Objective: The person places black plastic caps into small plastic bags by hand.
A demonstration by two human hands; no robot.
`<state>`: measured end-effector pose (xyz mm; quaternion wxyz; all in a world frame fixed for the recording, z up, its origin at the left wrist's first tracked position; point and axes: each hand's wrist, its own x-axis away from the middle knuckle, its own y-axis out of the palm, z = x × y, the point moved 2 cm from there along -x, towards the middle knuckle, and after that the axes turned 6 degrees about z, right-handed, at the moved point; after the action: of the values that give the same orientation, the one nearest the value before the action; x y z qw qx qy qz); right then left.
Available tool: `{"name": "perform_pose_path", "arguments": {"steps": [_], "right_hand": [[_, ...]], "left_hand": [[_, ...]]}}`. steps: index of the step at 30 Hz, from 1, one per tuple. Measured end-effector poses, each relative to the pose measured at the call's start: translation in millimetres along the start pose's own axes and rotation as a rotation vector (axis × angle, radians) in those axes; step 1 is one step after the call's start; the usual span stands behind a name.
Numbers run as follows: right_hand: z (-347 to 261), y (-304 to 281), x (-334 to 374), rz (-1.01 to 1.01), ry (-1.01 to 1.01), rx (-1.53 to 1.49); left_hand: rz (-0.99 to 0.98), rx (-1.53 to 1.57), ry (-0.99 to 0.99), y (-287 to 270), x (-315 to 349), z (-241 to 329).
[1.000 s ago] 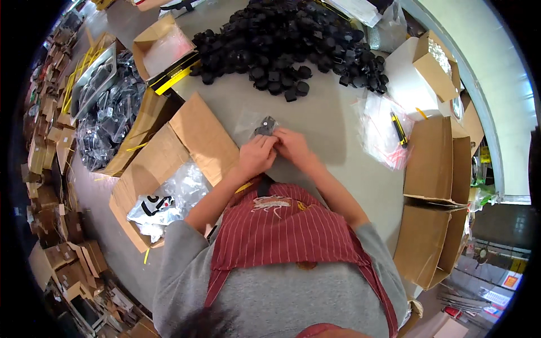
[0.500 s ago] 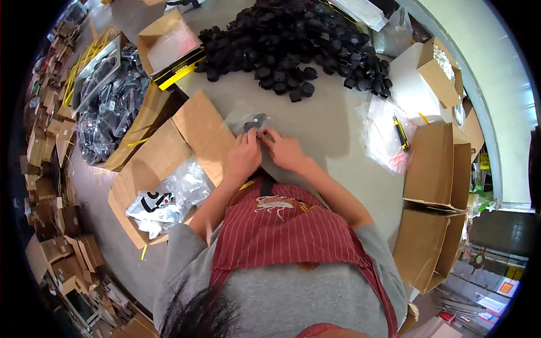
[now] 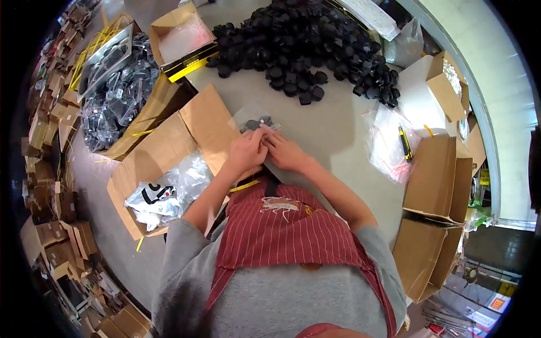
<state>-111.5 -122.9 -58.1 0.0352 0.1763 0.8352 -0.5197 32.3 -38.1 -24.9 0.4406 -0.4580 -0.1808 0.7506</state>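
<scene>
Both hands meet over the grey tabletop at a small clear plastic bag (image 3: 243, 116) with small black parts (image 3: 259, 122) in it. The fingers of my left hand (image 3: 247, 150) are closed on the bag's near edge. My right hand (image 3: 284, 153) pinches the same edge just to the right, its fingertips close to the left ones. The bag lies flat beyond the fingertips with the parts at its near side. What exactly the fingertips press is partly hidden.
A big heap of black round parts (image 3: 298, 48) covers the far side. An open carton (image 3: 155, 147) with plastic bags lies left, near a box of bagged parts (image 3: 121, 96). Right are flat clear bags (image 3: 389, 143), a yellow-black cutter (image 3: 404, 143) and cardboard boxes (image 3: 431, 180).
My hands have come closer together along the bag's near edge, and the left fingers now reach further right. The bag lies flatter. The whole view has shifted slightly.
</scene>
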Motion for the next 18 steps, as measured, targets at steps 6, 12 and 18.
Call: {"name": "perform_pose_path", "arguments": {"steps": [6,12,18], "right_hand": [[3.4,14.9,-20.4,0.074,0.030,0.110],[19.1,24.3,-11.3,0.021,-0.054,0.238],[3.5,1.3,1.6,0.170,0.064,0.221]], "left_hand": [[-0.059,-0.020,0.245,-3.7,-9.9,18.2],[-0.049,-0.023,0.009,-0.5,-4.7,5.4],[-0.114,-0.141,-0.201,-0.1,2.4,6.2]]}}
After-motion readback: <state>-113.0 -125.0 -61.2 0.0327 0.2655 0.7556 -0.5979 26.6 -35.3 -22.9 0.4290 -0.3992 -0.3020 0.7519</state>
